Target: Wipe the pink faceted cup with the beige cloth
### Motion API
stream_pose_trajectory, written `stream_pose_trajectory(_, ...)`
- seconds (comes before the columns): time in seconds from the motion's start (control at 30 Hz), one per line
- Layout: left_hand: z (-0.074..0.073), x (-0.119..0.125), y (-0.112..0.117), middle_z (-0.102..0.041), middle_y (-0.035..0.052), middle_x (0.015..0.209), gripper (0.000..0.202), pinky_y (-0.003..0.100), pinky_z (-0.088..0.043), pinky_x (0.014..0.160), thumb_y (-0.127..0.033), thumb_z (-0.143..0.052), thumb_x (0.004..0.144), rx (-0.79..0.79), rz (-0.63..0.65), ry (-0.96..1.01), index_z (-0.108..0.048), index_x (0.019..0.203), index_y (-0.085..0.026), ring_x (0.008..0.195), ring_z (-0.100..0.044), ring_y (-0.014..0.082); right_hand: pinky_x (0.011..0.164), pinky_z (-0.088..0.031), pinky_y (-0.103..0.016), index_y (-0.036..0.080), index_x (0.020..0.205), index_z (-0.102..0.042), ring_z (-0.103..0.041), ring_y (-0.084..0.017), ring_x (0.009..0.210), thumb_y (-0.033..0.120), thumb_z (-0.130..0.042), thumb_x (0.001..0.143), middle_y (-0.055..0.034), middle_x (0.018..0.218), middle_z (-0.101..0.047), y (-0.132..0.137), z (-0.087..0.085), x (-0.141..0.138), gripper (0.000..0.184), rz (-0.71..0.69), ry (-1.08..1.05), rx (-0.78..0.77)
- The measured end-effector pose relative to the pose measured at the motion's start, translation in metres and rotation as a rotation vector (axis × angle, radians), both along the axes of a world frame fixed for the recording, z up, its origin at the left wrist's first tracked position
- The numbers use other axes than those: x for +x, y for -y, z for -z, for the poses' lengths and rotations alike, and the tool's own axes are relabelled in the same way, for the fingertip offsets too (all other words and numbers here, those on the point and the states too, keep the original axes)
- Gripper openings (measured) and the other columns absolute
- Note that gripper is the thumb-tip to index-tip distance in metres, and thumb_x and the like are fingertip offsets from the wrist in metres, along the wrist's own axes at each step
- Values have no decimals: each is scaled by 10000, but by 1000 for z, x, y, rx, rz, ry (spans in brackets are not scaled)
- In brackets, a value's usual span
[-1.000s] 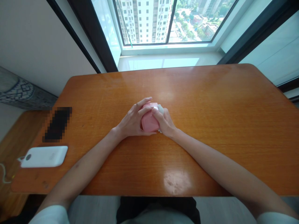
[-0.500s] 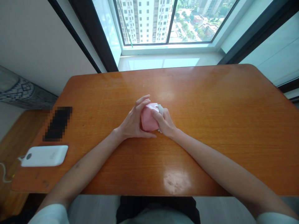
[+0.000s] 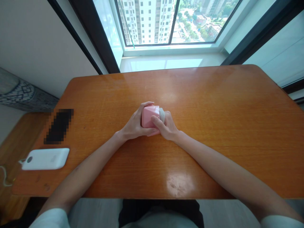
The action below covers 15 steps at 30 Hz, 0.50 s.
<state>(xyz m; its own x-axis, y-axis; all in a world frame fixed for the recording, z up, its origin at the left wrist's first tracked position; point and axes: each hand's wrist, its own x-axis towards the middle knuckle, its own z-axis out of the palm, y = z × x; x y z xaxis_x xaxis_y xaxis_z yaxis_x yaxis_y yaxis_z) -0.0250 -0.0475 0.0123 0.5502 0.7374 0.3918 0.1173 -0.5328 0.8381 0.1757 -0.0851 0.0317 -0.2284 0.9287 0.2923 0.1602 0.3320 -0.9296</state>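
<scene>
The person holds a pink faceted object (image 3: 148, 114) in both hands over the middle of the desk (image 3: 220, 126); whether its underside touches the wood cannot be told. The left hand (image 3: 133, 126) is curved around its left side, with fingers reaching over the far edge and the thumb lying along the near side. The right hand (image 3: 169, 129) grips it from the right, the thumb pressed across the pink surface and the other fingers largely hidden behind, next to a grey, fuzzy-looking part (image 3: 161, 114). Well apart, by the desk's left edge, lies a white rounded device (image 3: 45, 159) with a cable (image 3: 22, 161) at its left end. Just beyond it is a dark, pixelated patch (image 3: 59, 126). A window (image 3: 146, 22) stands past the desk's far side.
</scene>
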Motion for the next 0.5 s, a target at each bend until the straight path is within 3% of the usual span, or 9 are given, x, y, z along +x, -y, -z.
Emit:
stream_pose_trajectory(0.1, 7, -2, -6, -500, 182, 1721, 1290, 615, -555, 1255, -739, -1032, 658, 295, -4, 10, -383, 1704, -356, 1544, -582, 424, 505, -285, -285, 236, 704, -505, -371, -102, 555, 794, -589, 1009, 45, 618, -421, -1, 0, -1, 641, 19, -91, -141)
stream_pose_trajectory(0.17, 8, -2, -8, -472, 180, 1737, 1250, 638, -533, 1283, -690, -1065, 635, 423, -17, -79, -439, 1668, -366, 1592, -533, 436, 518, -325, -283, 223, 774, -572, -412, -113, 581, 821, -580, 1009, 37, 652, -472, -2, 1, -1, 642, 39, -132, -194)
stream_pose_trajectory(0.23, 5, -1, -7, -528, 176, 1662, 1158, 616, -575, 1233, -647, -1066, 660, 451, -43, -118, -487, 1618, -349, 1517, -596, 412, 537, -347, -285, 219, 822, -608, -439, -123, 609, 835, -580, 1003, 28, 686, -511, -2, 3, 0, 643, 57, -123, -173)
stream_pose_trajectory(0.33, 0, 2, -2, -621, 147, 1501, 1141, 555, -631, 1122, -640, -1055, 661, 374, -41, -26, -471, 1589, -324, 1347, -693, 360, 562, -340, -304, 229, 755, -561, -428, -127, 608, 833, -569, 999, 23, 672, -496, -1, 4, 2, 651, 20, -52, 0)
stream_pose_trajectory(0.43, -5, 3, 4, -691, 106, 1382, 1033, 425, -662, 930, -648, -999, 740, 97, 11, -3, -458, 1553, -316, 1105, -757, 266, 569, -331, -317, 241, 681, -486, -410, -124, 590, 803, -584, 999, 24, 635, -465, -1, 3, 2, 653, -25, 17, 117)
stream_pose_trajectory(0.5, -6, 3, 5, -717, 94, 1343, 948, 360, -649, 830, -654, -948, 814, -93, 47, -26, -454, 1548, -314, 996, -758, 222, 555, -314, -311, 244, 667, -468, -394, -118, 582, 804, -587, 1001, 29, 625, -448, -1, 2, 2, 662, -19, 26, 77)
